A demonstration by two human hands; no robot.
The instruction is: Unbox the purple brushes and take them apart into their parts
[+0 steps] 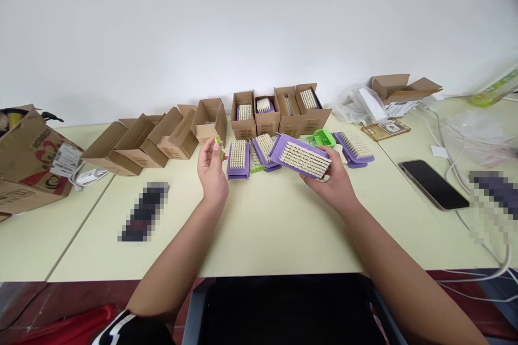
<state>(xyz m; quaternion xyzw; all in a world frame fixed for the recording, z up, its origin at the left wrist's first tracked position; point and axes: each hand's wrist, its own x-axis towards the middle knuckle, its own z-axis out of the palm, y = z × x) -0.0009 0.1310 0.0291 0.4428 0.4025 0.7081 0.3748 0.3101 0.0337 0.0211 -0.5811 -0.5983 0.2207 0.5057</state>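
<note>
Your right hand [334,183] holds a purple plastic brush with cream bristles [301,157]. The fingers wrap its right end from below, and the brush sits tilted above the table with its bristles turned up and toward you and its left end free. Your left hand [211,170] is raised just left of that grip, palm toward you. Its thumb and forefinger are pressed together on a small light-green plastic piece [219,145]. The 2 hands are near each other but apart.

Between the 2 grips, a second purple brush [238,157] lies bristles up on the pale yellow tabletop [275,226]. Just behind the held brush, a third purple brush [265,146] is partly hidden by it. Just beyond your right hand sits a bright green plastic part [324,137], and to its right a fourth purple brush [355,145] lies bristles up.

Farther back from both grips stands a row of small open cardboard boxes [267,113], several with brushes showing inside. Left of your left hand, more small cardboard boxes on their sides [137,143] lie in a line. Well beyond them to the left is a large printed cardboard carton [28,161]. Well right of your right hand a black phone [434,184] lies flat, with white cables [455,159] beside it.
</note>
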